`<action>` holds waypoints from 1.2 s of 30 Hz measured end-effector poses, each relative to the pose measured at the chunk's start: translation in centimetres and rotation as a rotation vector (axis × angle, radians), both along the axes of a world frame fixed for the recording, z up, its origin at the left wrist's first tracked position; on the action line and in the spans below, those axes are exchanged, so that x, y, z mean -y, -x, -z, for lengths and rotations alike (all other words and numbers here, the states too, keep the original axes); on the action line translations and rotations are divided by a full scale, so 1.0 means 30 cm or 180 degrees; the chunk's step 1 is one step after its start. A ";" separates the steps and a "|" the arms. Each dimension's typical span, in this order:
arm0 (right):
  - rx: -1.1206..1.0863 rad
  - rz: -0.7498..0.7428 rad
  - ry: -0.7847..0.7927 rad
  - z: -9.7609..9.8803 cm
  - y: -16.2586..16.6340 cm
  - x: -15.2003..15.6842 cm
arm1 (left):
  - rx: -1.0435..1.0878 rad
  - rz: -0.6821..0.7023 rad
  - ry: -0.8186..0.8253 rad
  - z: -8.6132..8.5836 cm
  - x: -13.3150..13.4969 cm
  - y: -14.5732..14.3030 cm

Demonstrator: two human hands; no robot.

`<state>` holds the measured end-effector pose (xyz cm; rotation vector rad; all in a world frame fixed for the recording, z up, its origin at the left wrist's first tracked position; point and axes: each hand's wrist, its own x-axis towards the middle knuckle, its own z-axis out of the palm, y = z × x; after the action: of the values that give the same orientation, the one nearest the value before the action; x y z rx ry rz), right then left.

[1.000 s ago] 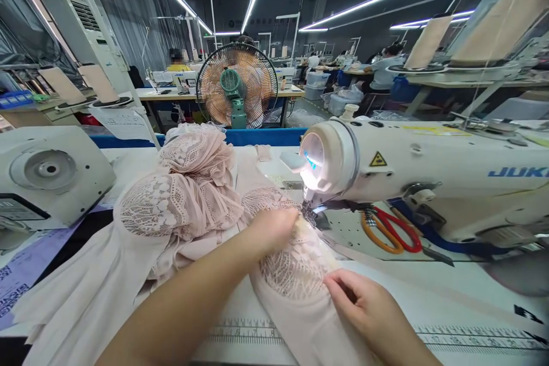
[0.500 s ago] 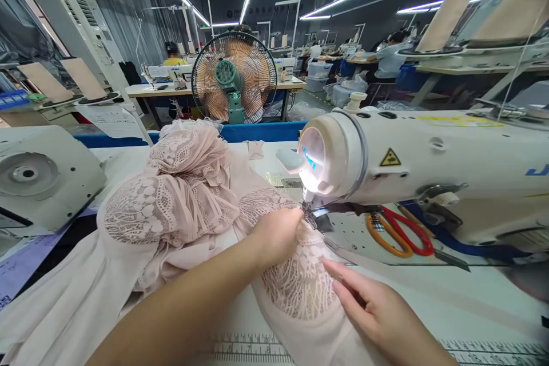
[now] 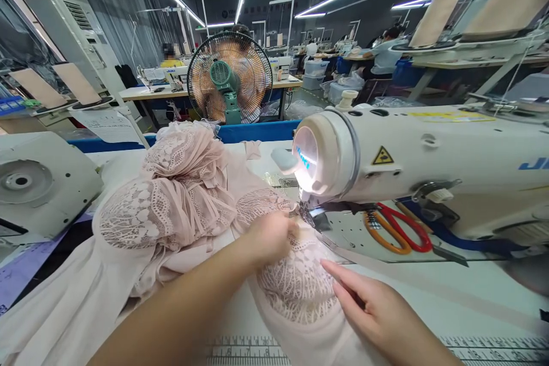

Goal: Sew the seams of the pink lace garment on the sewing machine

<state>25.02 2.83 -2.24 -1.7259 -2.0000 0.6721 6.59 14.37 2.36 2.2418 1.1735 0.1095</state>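
Nearest, on the near side of the sewing machine (image 3: 429, 154): a printed ruler (image 3: 244, 349) along the edge of the surface (image 3: 450, 297), and over it the pink lace garment (image 3: 295, 289), running up to the machine's needle (image 3: 306, 213). On that lace, right hand (image 3: 371, 311) open, fingers straight and together, laid flat a little short of the needle. Closer to the needle, on its left, left hand (image 3: 268, 234) curled over the lace, knuckles up and fingertips hidden; impossible to tell pinching from mere pressing. Hands apart, with the lace panel stretched between them.

Judging from this: keep the lace flat and lightly taut between both hands. Steer with the left fingertips and hold down with the right palm. Feed evenly without tugging, and keep every fingertip clear of the needle. Watch for loose folds sliding in from the heap.

Under the machine's arm, red and orange scissors (image 3: 398, 231). Left of the machine, a heap of more lace pieces (image 3: 180, 194), then a second machine (image 3: 38, 183). Well behind the machine, a fan (image 3: 233, 77) and other people at their own machines.

Against a second ago: right hand no longer curled on the cloth but stretched flat. Left hand seemingly a shade further back from the needle. Garment, scissors and heap in the same places.
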 end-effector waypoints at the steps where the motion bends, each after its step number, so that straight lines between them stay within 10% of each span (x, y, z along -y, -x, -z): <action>1: 0.0038 -0.0009 0.0029 -0.003 0.000 0.000 | -0.0408 0.0176 -0.0206 -0.020 0.015 -0.006; 8: 0.0318 0.0003 -0.0018 -0.013 0.003 -0.016 | -0.1868 0.0535 -0.0240 -0.095 0.074 -0.058; 36: 0.0819 -0.0056 -0.0184 0.015 -0.021 -0.129 | -0.1427 0.0310 -0.0596 -0.031 0.013 -0.096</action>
<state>25.67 6.70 -2.68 -1.8405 -2.1829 0.4095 9.48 14.00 3.31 2.5677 1.3194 -0.3540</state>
